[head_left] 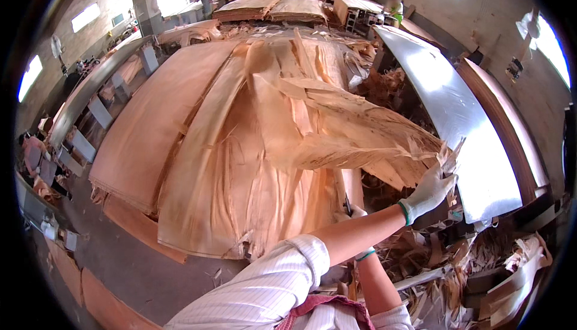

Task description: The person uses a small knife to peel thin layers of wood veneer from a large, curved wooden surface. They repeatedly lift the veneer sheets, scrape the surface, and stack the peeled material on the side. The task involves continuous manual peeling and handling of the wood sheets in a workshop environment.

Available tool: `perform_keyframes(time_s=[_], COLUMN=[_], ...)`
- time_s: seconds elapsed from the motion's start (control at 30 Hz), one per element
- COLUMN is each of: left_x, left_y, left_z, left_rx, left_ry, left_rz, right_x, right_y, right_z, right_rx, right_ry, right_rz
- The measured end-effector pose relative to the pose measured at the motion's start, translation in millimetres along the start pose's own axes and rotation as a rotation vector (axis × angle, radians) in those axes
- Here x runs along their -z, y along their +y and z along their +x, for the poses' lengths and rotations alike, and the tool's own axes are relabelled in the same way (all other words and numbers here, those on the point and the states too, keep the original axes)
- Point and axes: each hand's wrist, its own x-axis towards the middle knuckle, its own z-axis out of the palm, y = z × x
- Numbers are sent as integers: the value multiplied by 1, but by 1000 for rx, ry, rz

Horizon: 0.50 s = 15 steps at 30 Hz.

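Note:
A thin, torn sheet of wood veneer (366,128) is bunched up and pulled to the right across the stack. My left hand (428,193), in a white glove with a green cuff, is closed around its gathered end near the metal-topped table. My left forearm crosses over my right one. Beneath it, my right hand (356,213), also gloved, is partly hidden at the near edge of the veneer stack (231,192). From its fingers sticks up a thin dark tool (347,202), whose kind I cannot make out. The stack's upper sheets are wrinkled and ragged.
A long shiny metal-topped table (448,98) runs along the right. Veneer scraps (445,276) pile up below it. Another flat veneer stack (162,113) adjoins on the left, beside a bench frame (99,112). A person (37,158) is at far left; more veneer stacks (246,8) stand behind.

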Motion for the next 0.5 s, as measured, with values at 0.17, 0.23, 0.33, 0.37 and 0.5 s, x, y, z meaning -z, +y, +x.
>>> perform_keyframes(time_s=[0.17,0.23,0.33,0.37,0.5], left_x=[-106,-154,-238,-251,-355], left_y=[-26,-42,-68,-80,-106], left_z=[14,24,40,45,67], left_rx=[74,8,-68,-166,-90], left_ry=[-102,-122,-89,-18,-116], left_rz=[129,129,162,213,278], right_x=[87,125,194,205,306], right_y=[45,68,107,111,152], right_z=[-27,-39,-65,-73,-104], right_rx=[33,56,54,68,72], right_ry=[13,42,153,159,371], right_rz=[299,392,452,475,494])
